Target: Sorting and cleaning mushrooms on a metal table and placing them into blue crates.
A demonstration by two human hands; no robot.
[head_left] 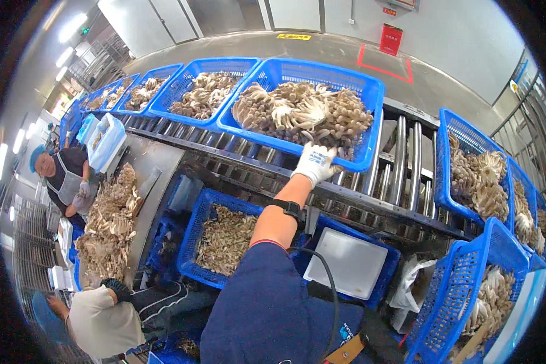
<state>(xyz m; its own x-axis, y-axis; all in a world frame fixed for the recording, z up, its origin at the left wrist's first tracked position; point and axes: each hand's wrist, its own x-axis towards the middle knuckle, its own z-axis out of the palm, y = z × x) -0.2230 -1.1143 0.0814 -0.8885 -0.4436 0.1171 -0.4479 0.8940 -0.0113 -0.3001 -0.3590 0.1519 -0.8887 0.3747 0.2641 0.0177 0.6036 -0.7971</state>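
Note:
My left hand (315,164), in a white glove with a dark watch above it, is closed over the near rim of a blue plastic crate (249,134). Clusters of grey-brown oyster mushrooms (303,112) heap inside that crate, some with pale stems facing up. It sits on a roller conveyor (400,164). My right hand is out of view.
More mushroom crates line the conveyor, one at the left (203,91) and one at the right (476,164). Below stand a crate of small mushroom pieces (224,239) and tilted crates (467,285). Two co-workers are beside a mushroom-covered table (158,158).

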